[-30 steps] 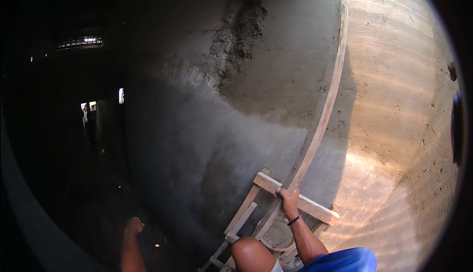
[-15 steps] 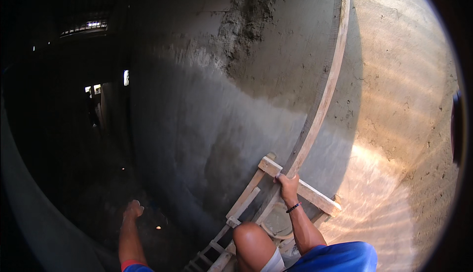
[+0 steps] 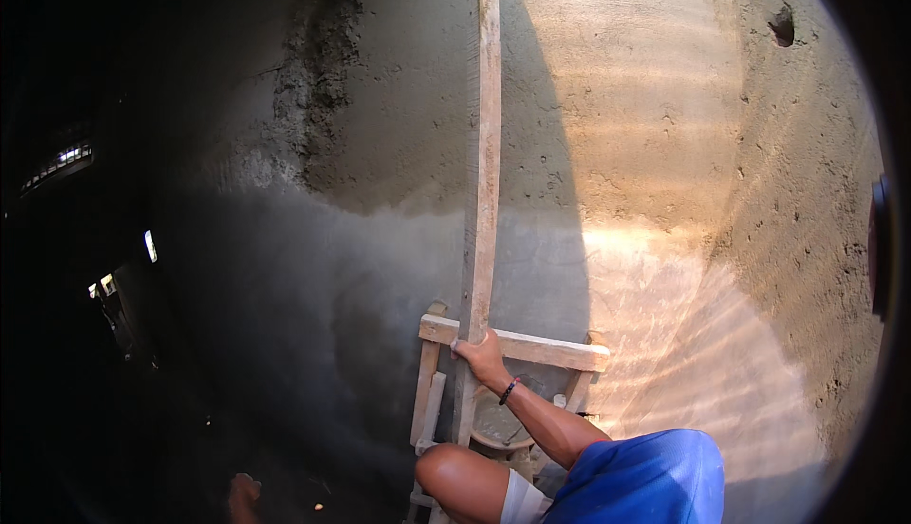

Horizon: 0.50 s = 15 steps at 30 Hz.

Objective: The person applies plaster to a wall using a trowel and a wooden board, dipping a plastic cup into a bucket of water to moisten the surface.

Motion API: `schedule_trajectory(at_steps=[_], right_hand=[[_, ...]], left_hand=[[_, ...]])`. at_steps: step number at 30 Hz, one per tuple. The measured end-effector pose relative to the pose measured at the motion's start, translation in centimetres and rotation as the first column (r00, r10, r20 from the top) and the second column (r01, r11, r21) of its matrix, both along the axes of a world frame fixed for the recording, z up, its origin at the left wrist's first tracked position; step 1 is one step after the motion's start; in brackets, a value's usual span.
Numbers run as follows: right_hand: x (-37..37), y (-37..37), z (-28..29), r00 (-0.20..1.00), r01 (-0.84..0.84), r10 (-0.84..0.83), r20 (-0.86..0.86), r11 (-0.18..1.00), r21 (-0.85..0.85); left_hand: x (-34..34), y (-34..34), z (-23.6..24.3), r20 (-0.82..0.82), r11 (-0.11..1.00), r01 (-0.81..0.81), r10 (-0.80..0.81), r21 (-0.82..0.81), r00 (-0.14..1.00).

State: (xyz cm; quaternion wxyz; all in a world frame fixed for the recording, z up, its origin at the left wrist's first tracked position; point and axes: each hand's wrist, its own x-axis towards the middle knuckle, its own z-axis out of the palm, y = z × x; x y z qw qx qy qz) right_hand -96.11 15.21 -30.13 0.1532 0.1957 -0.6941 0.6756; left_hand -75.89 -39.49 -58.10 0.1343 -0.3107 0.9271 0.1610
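My right hand (image 3: 482,357), with a dark beaded bracelet at the wrist, is closed round the lower part of a long wooden beam (image 3: 485,144). The beam stands nearly upright in front of the wall and crosses a wooden ladder-like frame (image 3: 541,347) right where I grip. My left hand (image 3: 244,493) hangs low in the dark at the left, away from the frame; its fingers are too dim to make out. My bent knee (image 3: 455,475) is against the lower part of the frame.
The plastered wall (image 3: 655,125) is rough above, smoother and greyer below, with a hole at upper right. Behind the frame sits a round bucket (image 3: 500,420) holding grey stuff. Deep shadow fills the left, with small bright openings (image 3: 102,286).
My view has turned to the right, so the beam and frame now stand more upright and farther left. My left hand has dropped toward the lower edge. The right hand keeps its grip.
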Motion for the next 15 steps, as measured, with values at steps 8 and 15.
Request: schedule_trajectory(at_steps=[8,15], right_hand=[[0.7,0.3,0.7,1.0,0.013,-0.013,0.003,0.999,0.039],[1.3,0.5,0.9,0.999,0.036,-0.035,-0.018,0.999,0.037]], left_hand=[[-2.5,0.0,-2.0,0.114,0.997,0.069,-0.066,-0.027,0.991],[-4.2,-3.0,-8.6,0.228,0.864,0.458,-0.412,-0.209,0.882]])
